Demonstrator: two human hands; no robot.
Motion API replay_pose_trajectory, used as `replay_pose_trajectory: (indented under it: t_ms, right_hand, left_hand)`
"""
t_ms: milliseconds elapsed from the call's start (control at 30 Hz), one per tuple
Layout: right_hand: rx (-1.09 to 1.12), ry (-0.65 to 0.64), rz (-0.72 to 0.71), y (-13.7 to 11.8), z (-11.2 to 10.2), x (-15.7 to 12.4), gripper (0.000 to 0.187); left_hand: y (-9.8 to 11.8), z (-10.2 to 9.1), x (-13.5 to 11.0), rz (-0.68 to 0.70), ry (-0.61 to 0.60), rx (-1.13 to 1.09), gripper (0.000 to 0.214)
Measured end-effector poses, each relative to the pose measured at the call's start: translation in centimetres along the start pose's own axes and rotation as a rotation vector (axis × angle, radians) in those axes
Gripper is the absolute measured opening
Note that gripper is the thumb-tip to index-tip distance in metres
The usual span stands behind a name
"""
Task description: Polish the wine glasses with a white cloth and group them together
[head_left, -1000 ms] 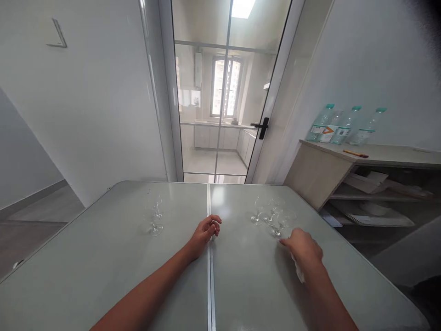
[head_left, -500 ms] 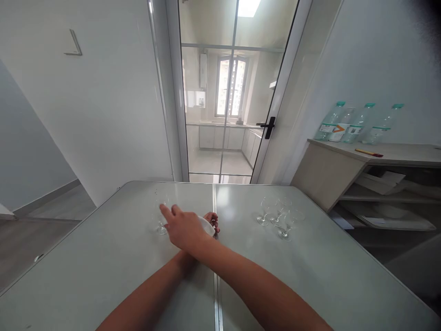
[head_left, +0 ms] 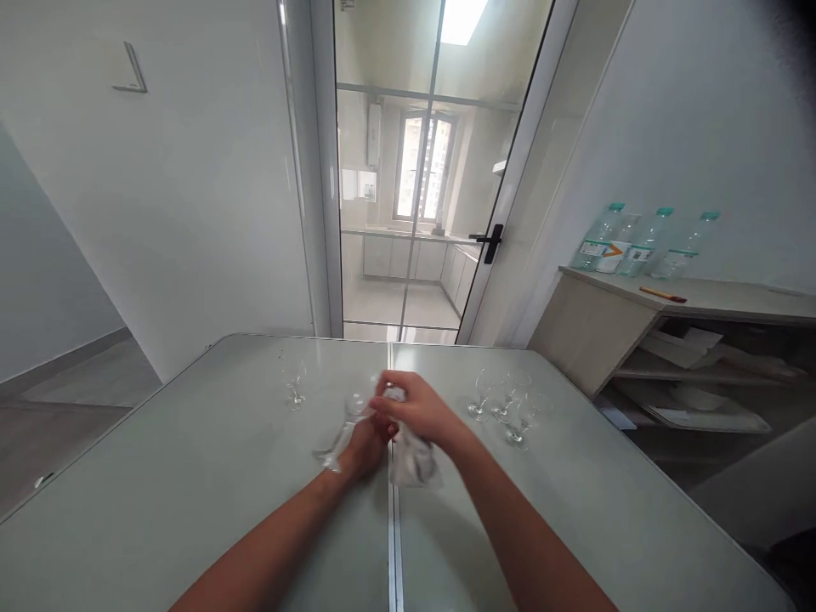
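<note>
1. Two bare hands meet over the middle of a smooth, glossy grey-green table (head_left: 191,476), split by a straight metallic strip (head_left: 396,561).
2. The left hand (head_left: 367,446) has its fingers curled inward; blur keeps me from telling what they grip.
3. Beside it, to its left, a clear stemmed glass (head_left: 328,459) slants above the tabletop, touching or nearly touching the hand, its thin transparent outline smeared.
4. The right hand (head_left: 413,411) arches close by, thumb and forefinger bent into a loop, the other fingers folded over a white cloth (head_left: 413,466), which hangs limp and softly creased below the palm.
5. Another glass (head_left: 295,396) stands upright towards the far left, slim stem on a round foot.
6. At least three more glasses (head_left: 515,435) cluster upright at right, bowls rounded, outlines overlapping.
7. Beyond, clear plastic bottles (head_left: 645,246) with green caps top a pale, wood-grained shelf unit (head_left: 599,323).
</note>
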State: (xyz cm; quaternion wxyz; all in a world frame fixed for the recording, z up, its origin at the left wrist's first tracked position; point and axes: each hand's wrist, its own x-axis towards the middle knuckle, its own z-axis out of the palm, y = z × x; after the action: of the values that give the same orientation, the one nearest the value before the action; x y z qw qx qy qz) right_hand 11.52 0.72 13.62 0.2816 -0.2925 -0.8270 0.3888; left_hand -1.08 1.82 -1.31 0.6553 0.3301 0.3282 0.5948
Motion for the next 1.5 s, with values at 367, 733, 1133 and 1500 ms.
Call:
replay_pose_trajectory:
  t_ms: [367,733,1133,1500]
  right_hand:
    - [0.105,0.210,0.225,6.8,-2.4,-7.2,0.055]
    - [-0.145,0.568,0.037,9.8,-1.5,-6.6,0.023]
    - [-0.164,0.319,-0.102,7.5,-1.3,-7.9,0.026]
    - [-0.253,-0.012,0.042,5.3,-1.5,-8.5,0.051]
  left_hand:
    - [-0.1,0.9,-2.1,-0.031,-0.499,0.077,0.038]
    - [0.5,-0.1,-1.1,0.072,-0.356,-0.003,0.071]
    - [0.3,0.7,-2.1,0.433,-0.062,0.917,0.038]
    - [-0.6,-0.7,-2.1,0.648,-0.260,1.362,0.047]
